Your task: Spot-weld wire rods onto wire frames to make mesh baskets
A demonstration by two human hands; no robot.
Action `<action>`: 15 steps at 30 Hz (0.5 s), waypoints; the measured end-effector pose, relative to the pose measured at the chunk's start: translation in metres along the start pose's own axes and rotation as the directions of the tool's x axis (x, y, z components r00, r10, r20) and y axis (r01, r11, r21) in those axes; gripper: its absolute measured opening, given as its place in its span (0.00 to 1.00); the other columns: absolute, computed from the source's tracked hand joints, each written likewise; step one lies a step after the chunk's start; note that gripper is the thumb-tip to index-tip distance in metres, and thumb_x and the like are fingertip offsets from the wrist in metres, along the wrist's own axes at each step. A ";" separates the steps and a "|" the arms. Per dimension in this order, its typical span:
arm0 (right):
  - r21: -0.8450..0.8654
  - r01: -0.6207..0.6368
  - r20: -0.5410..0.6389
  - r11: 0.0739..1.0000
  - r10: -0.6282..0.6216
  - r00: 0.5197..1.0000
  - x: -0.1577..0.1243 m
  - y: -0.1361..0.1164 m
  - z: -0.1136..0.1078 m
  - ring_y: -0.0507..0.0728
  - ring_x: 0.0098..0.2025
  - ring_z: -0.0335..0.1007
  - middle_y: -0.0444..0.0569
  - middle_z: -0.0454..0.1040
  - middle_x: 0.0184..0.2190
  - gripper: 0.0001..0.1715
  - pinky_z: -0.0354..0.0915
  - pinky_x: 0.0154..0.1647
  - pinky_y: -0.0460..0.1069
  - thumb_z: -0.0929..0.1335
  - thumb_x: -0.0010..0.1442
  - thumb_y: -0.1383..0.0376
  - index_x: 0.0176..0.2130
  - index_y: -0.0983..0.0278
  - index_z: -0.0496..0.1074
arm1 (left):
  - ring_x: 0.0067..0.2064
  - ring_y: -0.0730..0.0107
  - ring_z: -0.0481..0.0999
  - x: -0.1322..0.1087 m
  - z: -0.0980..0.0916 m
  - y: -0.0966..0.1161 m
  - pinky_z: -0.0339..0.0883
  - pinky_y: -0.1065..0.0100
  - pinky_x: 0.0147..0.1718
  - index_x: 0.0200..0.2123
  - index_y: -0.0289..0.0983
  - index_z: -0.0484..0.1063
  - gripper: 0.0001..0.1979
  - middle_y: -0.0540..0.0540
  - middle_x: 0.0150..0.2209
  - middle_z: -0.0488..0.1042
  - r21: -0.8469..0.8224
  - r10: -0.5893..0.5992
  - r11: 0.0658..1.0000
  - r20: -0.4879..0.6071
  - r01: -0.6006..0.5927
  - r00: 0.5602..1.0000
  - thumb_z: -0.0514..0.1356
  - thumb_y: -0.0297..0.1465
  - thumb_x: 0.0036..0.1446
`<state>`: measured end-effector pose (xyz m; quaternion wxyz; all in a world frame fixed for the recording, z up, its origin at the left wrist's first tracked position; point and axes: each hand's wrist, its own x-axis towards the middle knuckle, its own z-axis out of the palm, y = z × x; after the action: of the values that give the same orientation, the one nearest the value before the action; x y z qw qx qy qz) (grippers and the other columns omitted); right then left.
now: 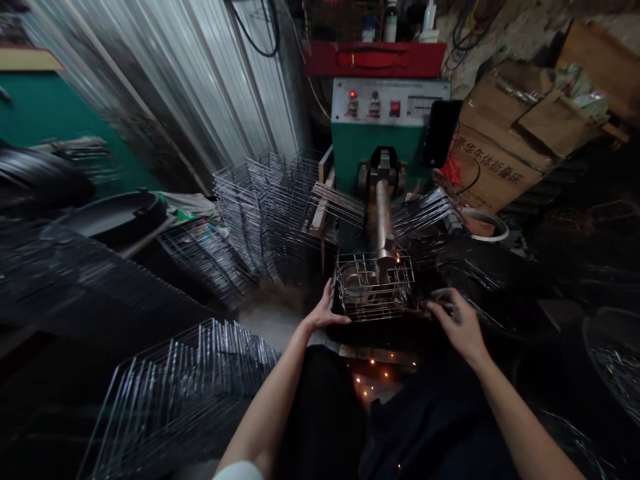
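A small wire basket [373, 310] sits under the metal electrode arm [385, 223] of a green spot welder [345, 150]. My left hand [324, 316] grips the basket's near left corner, its thumb along the front edge and the fingers up the left side. Just right of the basket, my right hand [454, 319] is closed with the fingertips bunched together. Whatever is between them is too dark to make out. A bright spark shows at the electrode tip, and more sparks [373, 380] fall below the basket.
Stacked wire panels [265, 213] stand left of the welder, with another stack [195, 373] at the lower left. Bundled wire pieces [425, 213] lie right of the electrode arm. A phone [443, 133] is fixed to the welder's front. Cardboard boxes [505, 147] lean behind at right.
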<state>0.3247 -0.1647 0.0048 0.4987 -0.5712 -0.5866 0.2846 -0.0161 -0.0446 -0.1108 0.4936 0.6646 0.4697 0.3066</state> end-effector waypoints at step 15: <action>0.257 -0.349 0.546 0.901 0.163 0.822 -0.043 -0.058 0.007 0.56 0.29 0.75 0.52 0.78 0.35 0.24 0.71 0.30 0.49 0.71 0.61 0.49 0.46 0.65 0.74 | 0.64 0.51 0.66 -0.077 0.023 0.060 0.59 0.53 0.64 0.67 0.43 0.52 0.58 0.41 0.65 0.64 0.394 0.174 0.899 0.080 -0.191 0.981 0.75 0.39 0.33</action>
<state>0.2894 -0.2149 0.0435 0.3737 -0.4529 -0.5548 0.5894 -0.0057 -0.1290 -0.0573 0.3261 0.7989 0.4475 0.2349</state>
